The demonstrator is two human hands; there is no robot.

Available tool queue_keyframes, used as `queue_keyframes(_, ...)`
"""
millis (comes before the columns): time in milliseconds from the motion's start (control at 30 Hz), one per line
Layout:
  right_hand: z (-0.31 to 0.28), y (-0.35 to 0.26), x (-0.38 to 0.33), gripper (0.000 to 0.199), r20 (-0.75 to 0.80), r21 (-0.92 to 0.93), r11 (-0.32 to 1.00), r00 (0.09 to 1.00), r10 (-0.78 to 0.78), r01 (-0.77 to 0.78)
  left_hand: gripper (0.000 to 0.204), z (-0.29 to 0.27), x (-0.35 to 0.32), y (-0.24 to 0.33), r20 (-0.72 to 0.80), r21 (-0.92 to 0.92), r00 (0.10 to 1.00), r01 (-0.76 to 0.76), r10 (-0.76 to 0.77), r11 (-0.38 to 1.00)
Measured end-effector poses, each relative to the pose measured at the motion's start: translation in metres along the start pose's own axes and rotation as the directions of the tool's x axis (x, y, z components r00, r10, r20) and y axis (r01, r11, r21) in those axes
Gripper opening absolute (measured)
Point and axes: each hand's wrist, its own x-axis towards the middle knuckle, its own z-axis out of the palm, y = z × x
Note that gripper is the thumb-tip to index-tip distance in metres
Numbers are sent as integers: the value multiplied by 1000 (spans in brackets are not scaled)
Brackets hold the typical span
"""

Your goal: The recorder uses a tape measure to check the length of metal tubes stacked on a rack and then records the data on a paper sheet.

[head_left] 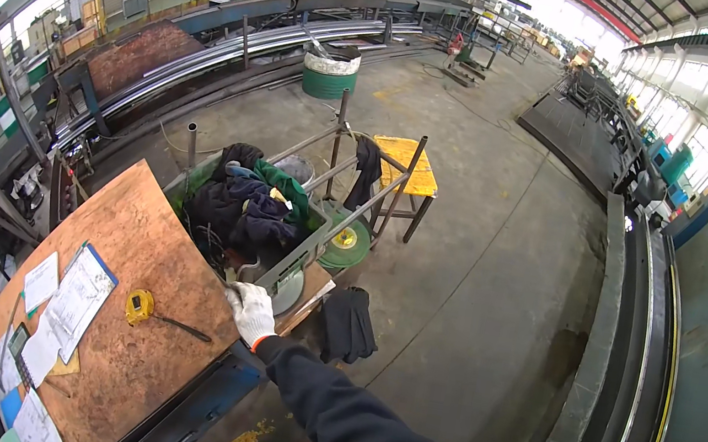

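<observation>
My right hand (pixel 252 314), in a white knitted glove with an orange cuff, reaches to the right corner of a worn wooden tabletop (pixel 165 358). Its fingers are curled together beside the metal bin (pixel 296 263), and whatever they hold is hidden. Dark clothes (pixel 240 208) and a green cloth (pixel 286 184) are heaped in that bin. On the tabletop lie a yellow tape measure (pixel 139 306) with a black strap, a blue clipboard (pixel 83 294) with papers, and a calculator (pixel 18 341). My left hand is out of view.
A yellow-topped stool (pixel 407 165) stands beyond the bin's metal frame, near a green round disc (pixel 346 243). Folded black cloth (pixel 347 324) is by my forearm. Farther off are a green drum (pixel 330 78), long metal tubes (pixel 213 60) and, at right, a long machine bed (pixel 629 357).
</observation>
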Motion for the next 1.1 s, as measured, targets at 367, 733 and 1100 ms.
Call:
queue_keyframes(367, -14, 19, 25, 30, 46, -65, 992, 994, -104, 107, 54, 1, -14, 37, 15, -57, 997, 81, -80, 995)
queue_keyframes(733, -126, 173, -140, 27, 429, -287, 945, 903, -21, 158, 41, 45, -21, 25, 226, 83, 974, -25, 6, 996)
queue_keyframes(1100, -148, 271, -254, 40, 598, -618, 773, 553, 580, -143, 39, 49, 0, 43, 185, -83, 982, 62, -46, 995)
